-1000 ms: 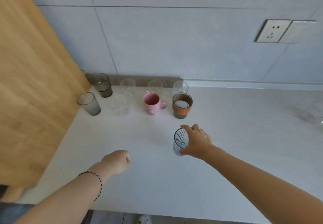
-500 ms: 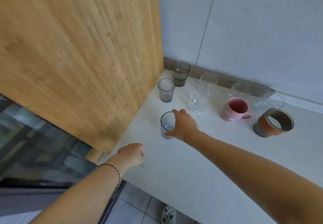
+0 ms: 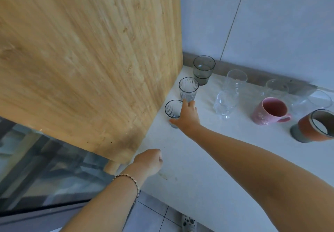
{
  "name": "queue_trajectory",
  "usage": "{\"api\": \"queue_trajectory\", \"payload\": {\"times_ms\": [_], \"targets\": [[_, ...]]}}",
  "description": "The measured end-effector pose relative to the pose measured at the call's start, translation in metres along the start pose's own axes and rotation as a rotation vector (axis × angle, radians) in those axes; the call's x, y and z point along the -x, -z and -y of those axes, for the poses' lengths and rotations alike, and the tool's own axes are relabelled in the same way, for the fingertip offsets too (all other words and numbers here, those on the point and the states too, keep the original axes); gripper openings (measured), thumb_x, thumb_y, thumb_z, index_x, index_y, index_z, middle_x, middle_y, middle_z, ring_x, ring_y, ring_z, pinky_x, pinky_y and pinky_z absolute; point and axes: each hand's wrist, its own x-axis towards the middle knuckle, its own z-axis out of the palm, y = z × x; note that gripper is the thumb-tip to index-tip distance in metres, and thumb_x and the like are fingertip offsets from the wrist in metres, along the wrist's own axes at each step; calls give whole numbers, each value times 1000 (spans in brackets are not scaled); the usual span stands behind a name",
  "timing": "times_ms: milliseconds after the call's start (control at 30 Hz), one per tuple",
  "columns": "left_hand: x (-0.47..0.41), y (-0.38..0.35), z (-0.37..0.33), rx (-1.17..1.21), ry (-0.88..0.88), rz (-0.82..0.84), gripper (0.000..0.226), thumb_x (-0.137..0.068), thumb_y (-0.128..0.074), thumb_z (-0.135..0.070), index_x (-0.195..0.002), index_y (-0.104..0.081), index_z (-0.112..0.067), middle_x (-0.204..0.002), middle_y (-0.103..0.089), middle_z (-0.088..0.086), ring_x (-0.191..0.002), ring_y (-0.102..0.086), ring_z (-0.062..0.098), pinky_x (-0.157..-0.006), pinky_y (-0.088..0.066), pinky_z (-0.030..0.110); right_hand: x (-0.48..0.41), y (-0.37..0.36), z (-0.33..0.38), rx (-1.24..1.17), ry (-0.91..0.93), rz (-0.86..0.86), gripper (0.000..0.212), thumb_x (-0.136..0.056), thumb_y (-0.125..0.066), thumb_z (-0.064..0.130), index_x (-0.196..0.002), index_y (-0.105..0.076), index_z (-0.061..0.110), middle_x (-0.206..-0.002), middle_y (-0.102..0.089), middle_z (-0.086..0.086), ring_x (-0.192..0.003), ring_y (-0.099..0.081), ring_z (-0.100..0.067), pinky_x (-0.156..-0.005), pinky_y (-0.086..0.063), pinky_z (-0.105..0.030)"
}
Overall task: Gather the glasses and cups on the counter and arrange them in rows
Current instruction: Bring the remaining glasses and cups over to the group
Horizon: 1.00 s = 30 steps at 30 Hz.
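Observation:
My right hand point(image 3: 188, 116) grips a ribbed clear glass point(image 3: 172, 109) that stands on the white counter point(image 3: 207, 159) beside the wooden panel. Just behind it stands a second ribbed glass point(image 3: 188, 89), then a smoky grey tumbler point(image 3: 203, 69) by the wall. To the right are clear glasses point(image 3: 235, 79), a clear stemless glass point(image 3: 226, 103), a pink mug point(image 3: 271, 111) and an orange-and-grey cup point(image 3: 314, 127). My left hand point(image 3: 149, 162) is a closed fist near the counter's front edge, holding nothing.
A tall wooden panel point(image 3: 90, 60) walls off the counter's left side. More clear glasses point(image 3: 276, 87) stand along the grey tiled wall point(image 3: 271, 23). The counter's front edge drops to a tiled floor point(image 3: 153, 217).
My right hand has carried the ribbed glass left and farther back, setting it down in front of the other ribbed glass beside the wooden panel. The view has swung left.

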Motion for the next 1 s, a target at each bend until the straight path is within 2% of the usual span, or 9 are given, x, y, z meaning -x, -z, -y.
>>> {"api": "queue_trajectory", "payload": {"times_ms": [100,167,300,400,500,600,700,833,1000], "targets": [[-4,-2,-5,-34,-19,-1,10,-94,-35,-17,-89,-43,-18,-94,-47,0,-80,-42,21,-72,-34,30,10,1,-11,-48,18,52,80,-81,-68,13,-145,-20,6,-136,-32,-15,-126,-42,-32,-103,-39,-36],[-7,-2,-14,-73,-40,-1,10,-92,-34,-15,-86,-42,-18,-92,-46,-1,-79,-40,21,-69,-32,29,21,6,-29,-25,-5,138,73,-84,-64,14,-144,-24,7,-139,-32,-13,-126,-46,-31,-102,-42,-36],[-14,0,-55,-154,-123,30,10,-92,-34,-14,-84,-40,-17,-89,-43,1,-77,-37,21,-63,-29,28,58,29,-89,35,-85,299,44,-87,-57,22,-131,-51,16,-134,-52,-5,-122,-52,-23,-102,-44,-34],[-19,0,-107,-253,-225,39,20,-92,-35,-12,-73,-35,-18,-77,-36,-1,-67,-32,19,-54,-19,27,95,56,-149,70,-203,337,37,-89,-55,23,-125,-56,16,-130,-57,-3,-121,-53,-21,-101,-44,-32],[-21,-5,-176,-343,-334,57,32,-91,-37,-13,-62,-29,-23,-72,-32,-4,-69,-35,21,-55,-24,26,135,92,-214,89,-351,292,39,-90,-53,25,-128,-53,17,-135,-53,-2,-124,-51,-21,-102,-42,-32],[-15,-18,-255,-421,-442,63,12,-93,-40,-20,-82,-45,-23,-98,-54,1,-92,-52,25,-78,-41,28,181,132,-277,67,-487,229,40,-92,-51,26,-131,-50,17,-138,-50,-3,-127,-48,-21,-104,-40,-32],[2,-42,-335,-503,-567,49,6,-93,-42,-23,-90,-47,-23,-121,-59,3,-112,-56,25,-90,-43,29,232,171,-339,30,-609,136,40,-93,-50,27,-132,-50,17,-139,-49,-3,-130,-45,-21,-105,-37,-32],[27,-91,-438,-624,-714,55,9,-92,-39,-21,-87,-46,-21,-106,-59,5,-94,-52,24,-80,-40,30,301,214,-432,36,-787,-27,38,-93,-48,30,-130,-51,22,-136,-52,-1,-126,-50,-22,-102,-41,-32],[60,-170,-550,-674,-771,90,24,-91,-36,-16,-69,-46,-19,-97,-57,7,-92,-54,25,-77,-40,28,378,255,-546,-19,-914,-147,36,-92,-48,29,-126,-54,21,-132,-54,-2,-122,-53,-24,-97,-44,-31]]}}
